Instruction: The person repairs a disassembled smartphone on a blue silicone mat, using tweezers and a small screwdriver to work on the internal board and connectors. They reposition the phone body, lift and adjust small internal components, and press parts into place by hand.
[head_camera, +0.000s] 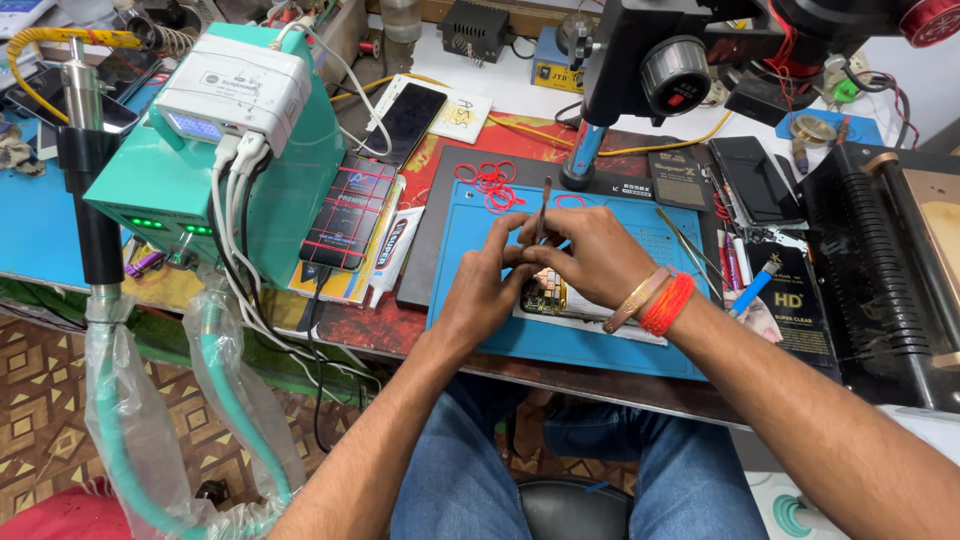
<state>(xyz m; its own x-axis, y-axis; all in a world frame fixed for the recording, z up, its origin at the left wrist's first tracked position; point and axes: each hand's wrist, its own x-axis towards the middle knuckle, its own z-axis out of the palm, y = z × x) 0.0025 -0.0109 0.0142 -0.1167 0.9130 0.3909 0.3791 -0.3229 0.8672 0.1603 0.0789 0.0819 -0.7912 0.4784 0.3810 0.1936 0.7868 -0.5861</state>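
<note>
Cluttered with tools and cables, the tabletop (420, 330) carries a blue work mat (600, 350) near its front edge, and both hands meet over the middle of that mat. The left hand (490, 285) has its fingers closed down on an opened phone (545, 295) lying on the mat, pinning it flat. The right hand (590, 260) is pinched shut on a thin metal tool (543, 210) that stands nearly upright, its lower end down at the exposed board.

A slip looks like the main risk: the tool's point bears on small parts, so a jerk or too much pressure could scratch the board or flick a piece off the mat's edge. Loose red rubber bands (490, 183) near the mat's back edge could also snag a sleeve or wrist.

Most of the phone is hidden under the two hands, and the tool's tip cannot be seen. A microscope (670, 60) at the tabletop's back edge is cut off.
</note>
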